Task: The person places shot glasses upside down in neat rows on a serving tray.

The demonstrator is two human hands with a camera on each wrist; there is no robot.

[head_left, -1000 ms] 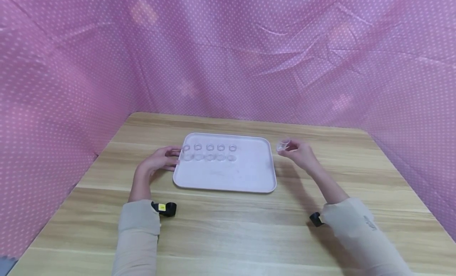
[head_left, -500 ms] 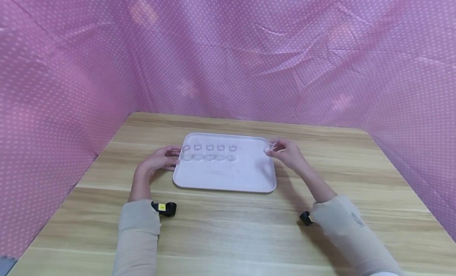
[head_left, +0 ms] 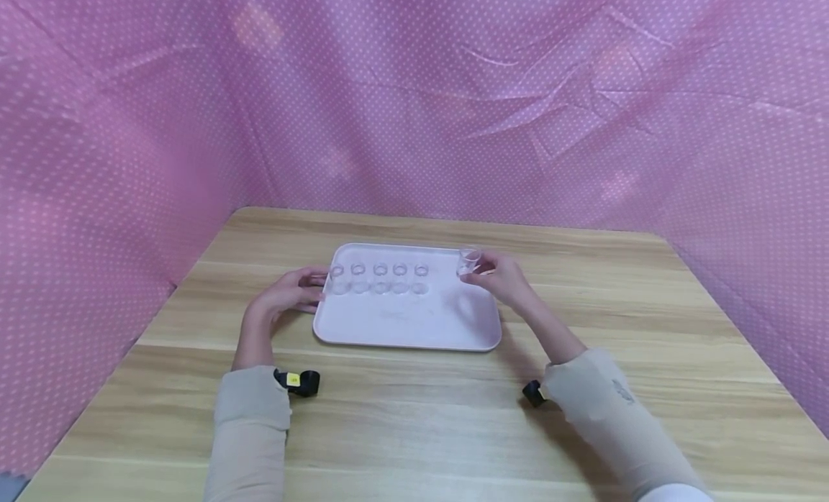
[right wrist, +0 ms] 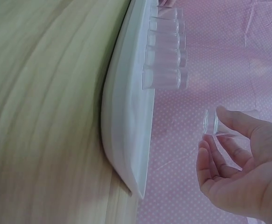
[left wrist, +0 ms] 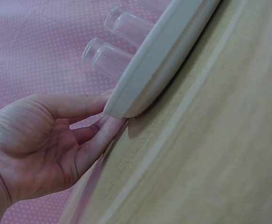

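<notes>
My left hand (head_left: 288,292) pinches the left rim of a white tray (head_left: 401,331), thumb on top and fingers at the underside in the left wrist view. Several small clear glass cups (right wrist: 163,78) stand in a row across the tray's left and middle part. Their narrower ends appear to face up. Between thumb and fingers, my right hand (head_left: 504,277) holds another clear glass cup (head_left: 468,262). That cup hangs above the tray's far right part, apart from the row, wide rim up. A gap separates it from the tray surface in the right wrist view.
The tray lies on a wooden table (head_left: 414,416). Pink dotted cloth (head_left: 414,113) hangs behind the table and at both sides. A small black camera sits at each wrist, beside the beige sleeves.
My right hand has carried the glass cup leftward, from beside the tray's right edge to above its far right part. The left hand stays on the rim; the row of cups stays put.
</notes>
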